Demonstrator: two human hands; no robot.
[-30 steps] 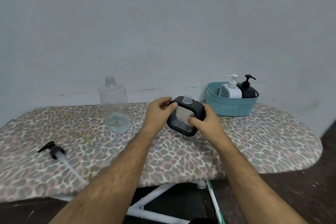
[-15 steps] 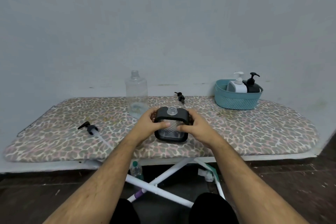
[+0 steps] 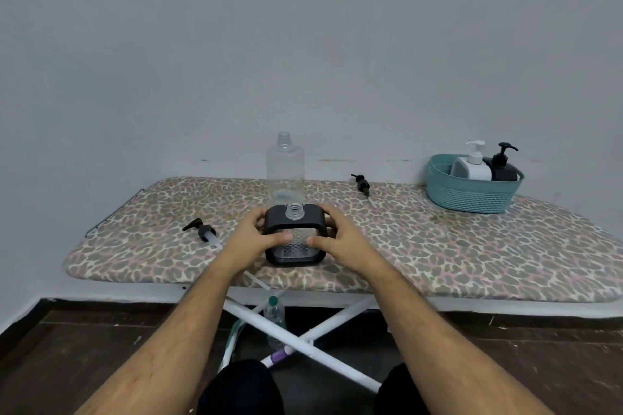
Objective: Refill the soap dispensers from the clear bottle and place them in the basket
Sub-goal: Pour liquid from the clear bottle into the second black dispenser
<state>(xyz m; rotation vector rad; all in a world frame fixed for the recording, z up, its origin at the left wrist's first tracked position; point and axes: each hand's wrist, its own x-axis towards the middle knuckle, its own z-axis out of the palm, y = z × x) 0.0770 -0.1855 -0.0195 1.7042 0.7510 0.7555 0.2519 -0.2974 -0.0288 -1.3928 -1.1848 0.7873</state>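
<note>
Dispenser: the black soap dispenser [image 3: 294, 235] stood upright on the ironing board [image 3: 472, 246], neck open, no pump fitted.
Hands: left hand [image 3: 251, 239] and right hand [image 3: 340, 241] clasped its two sides, thumbs across the front.
Pump: one pump [image 3: 361, 183] lay behind and right, nearer the right hand; another pump [image 3: 203, 231] lay left.
Clear bottle: the clear bottle [image 3: 285, 167] stood directly behind.
Basket: the basket [image 3: 472, 195] sat far right, holding two dispensers.

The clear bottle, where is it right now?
In the head view the clear bottle stands upright at the back of the ironing board, left of the basket, just behind the dispenser held by both hands.
</note>
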